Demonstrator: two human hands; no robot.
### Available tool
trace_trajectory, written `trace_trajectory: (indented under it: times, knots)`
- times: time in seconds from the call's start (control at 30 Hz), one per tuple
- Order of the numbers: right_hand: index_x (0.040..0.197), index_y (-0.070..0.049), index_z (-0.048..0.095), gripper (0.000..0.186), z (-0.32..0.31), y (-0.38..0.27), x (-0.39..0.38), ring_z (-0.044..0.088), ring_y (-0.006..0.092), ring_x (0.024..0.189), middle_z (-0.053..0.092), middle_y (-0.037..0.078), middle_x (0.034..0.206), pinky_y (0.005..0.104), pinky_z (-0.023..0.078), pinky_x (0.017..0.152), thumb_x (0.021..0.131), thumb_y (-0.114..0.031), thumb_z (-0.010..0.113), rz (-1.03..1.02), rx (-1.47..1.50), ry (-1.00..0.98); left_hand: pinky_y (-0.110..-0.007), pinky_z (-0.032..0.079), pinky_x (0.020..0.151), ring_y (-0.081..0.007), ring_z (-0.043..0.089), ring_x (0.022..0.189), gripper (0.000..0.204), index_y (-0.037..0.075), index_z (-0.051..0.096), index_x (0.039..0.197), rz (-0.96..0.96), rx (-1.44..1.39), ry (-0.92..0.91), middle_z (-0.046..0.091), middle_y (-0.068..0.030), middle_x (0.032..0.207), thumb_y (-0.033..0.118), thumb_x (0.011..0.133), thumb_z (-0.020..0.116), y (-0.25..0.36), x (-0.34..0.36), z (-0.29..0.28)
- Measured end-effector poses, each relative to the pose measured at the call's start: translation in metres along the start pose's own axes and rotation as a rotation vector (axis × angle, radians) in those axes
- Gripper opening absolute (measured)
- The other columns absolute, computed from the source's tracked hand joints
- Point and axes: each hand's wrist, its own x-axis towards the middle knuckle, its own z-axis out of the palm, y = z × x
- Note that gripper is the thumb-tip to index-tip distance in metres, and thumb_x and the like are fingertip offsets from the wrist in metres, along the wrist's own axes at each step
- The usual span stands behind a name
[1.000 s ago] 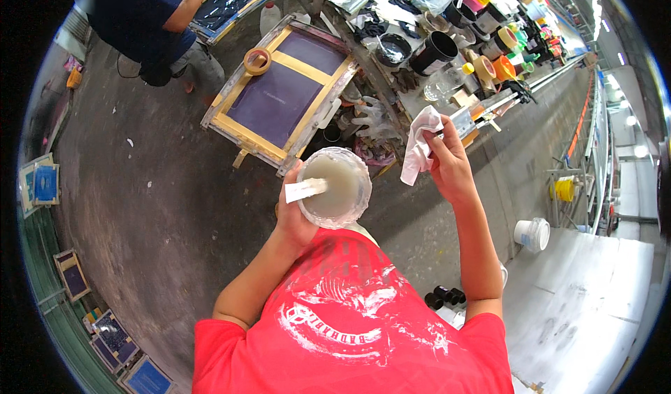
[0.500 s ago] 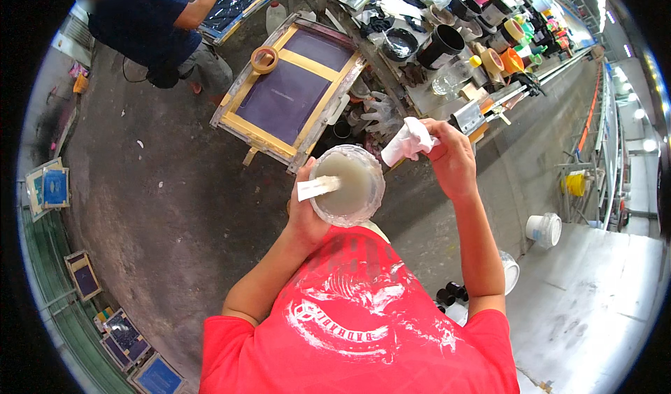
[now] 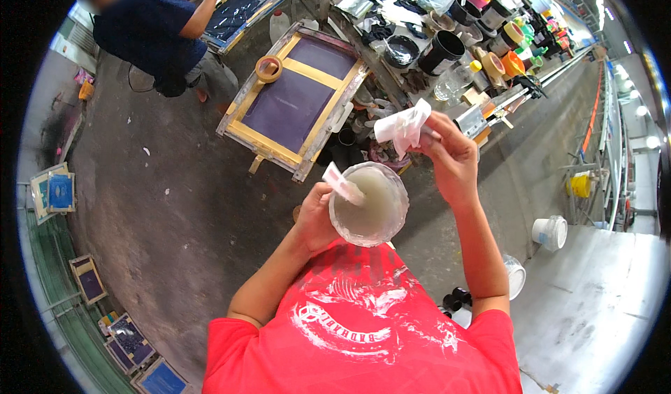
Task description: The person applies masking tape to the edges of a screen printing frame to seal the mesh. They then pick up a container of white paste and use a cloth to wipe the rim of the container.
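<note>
My left hand (image 3: 318, 220) is wrapped round the side of a clear plastic tub (image 3: 402, 197) in front of my chest. Cloudy greyish-white liquid (image 3: 377, 209) fills the tub. A flat white strip (image 3: 338, 178) leans on its rim near my left fingers, its lower end coated and dipping into the liquid. My right hand (image 3: 451, 153) is raised beyond the tub to the right, pinching a crumpled white piece of thin sheet (image 3: 405, 126) that looks like film or tissue, with a stiffer tube-like end at its left. That piece hangs apart from the tub.
Ahead stands a wooden-framed printing screen (image 3: 297, 104) with a tape roll (image 3: 268, 69) on it. A cluttered bench (image 3: 412, 86) at upper right carries a black bucket (image 3: 442, 51) and a clear bottle (image 3: 454, 79). A person in dark blue (image 3: 150, 34) works at far left.
The tub has come a little nearer and to the right, and the strip in it leans differently. My right hand has turned the white piece and brought it slightly left.
</note>
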Motion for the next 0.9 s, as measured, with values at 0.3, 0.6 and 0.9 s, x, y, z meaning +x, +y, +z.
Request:
trace_trajectory:
  times: [0.3, 0.6, 0.9]
  knots:
    - [0.122, 0.0, 0.061, 0.036, 0.068, -0.01, 0.054, 0.065, 0.0147, 0.091, 0.066, 0.01, 0.11, 0.0299, 0.058, 0.076, 0.091, -0.017, 0.064, 0.202, 0.002, -0.256, -0.041, 0.045, 0.1, -0.0238, 0.058, 0.114, 0.049, 0.004, 0.049, 0.132, -0.008, 0.317, -0.077, 0.059, -0.0122, 0.124, 0.036, 0.096, 0.039, -0.011, 0.011, 0.011]
    - [0.121, -0.001, 0.064, 0.034, 0.117, 0.009, 0.064, 0.064, 0.014, 0.091, 0.067, 0.009, 0.109, 0.0287, 0.057, 0.077, 0.091, -0.017, 0.062, 0.612, -0.056, -0.889, -0.037, 0.049, 0.092, -0.0194, 0.061, 0.104, 0.045, 0.006, 0.053, 0.124, -0.019, 0.244, 0.098, 0.062, -0.0085, 0.117, 0.038, 0.097, 0.038, -0.018, 0.017, 0.003]
    - [0.118, -0.001, 0.065, 0.029, 0.079, -0.016, 0.045, 0.061, 0.0113, 0.093, 0.064, 0.008, 0.108, 0.0266, 0.053, 0.077, 0.09, -0.009, 0.062, 0.294, -0.222, -0.584, -0.039, 0.048, 0.096, -0.02, 0.06, 0.11, 0.049, 0.007, 0.053, 0.127, 0.026, 0.143, 0.144, 0.061, -0.0071, 0.122, 0.039, 0.098, 0.031, -0.016, 0.015, -0.016]
